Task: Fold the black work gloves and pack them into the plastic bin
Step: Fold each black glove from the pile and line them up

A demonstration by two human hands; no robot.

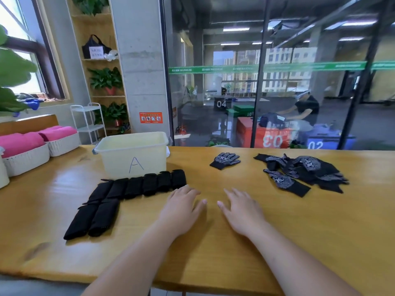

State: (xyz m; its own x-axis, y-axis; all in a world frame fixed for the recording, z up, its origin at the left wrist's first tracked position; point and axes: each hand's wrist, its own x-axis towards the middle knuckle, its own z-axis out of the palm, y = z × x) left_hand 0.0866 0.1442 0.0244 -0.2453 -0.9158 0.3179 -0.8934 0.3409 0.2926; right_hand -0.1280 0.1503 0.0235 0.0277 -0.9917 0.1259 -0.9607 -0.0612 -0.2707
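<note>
Head view, sole view.
- Left hand (179, 210), right hand (241, 212): palms down on the bench (213, 248), fingers (183, 191) straight, holding nothing.
- Folded gloves (136, 186): black bundles in a row, just before the plastic bin (119, 165), marked "A"; none seen inside, though its interior is mostly hidden.
- Flat pair (225, 160): alone, beyond the right hand.
- Loose pile (303, 171): tangled, far right.
- Step, as judged: fetch the next gloves. Take the flat pair first; square the cuffs, fold to match the row, press flat so the bundles pack evenly.
</note>
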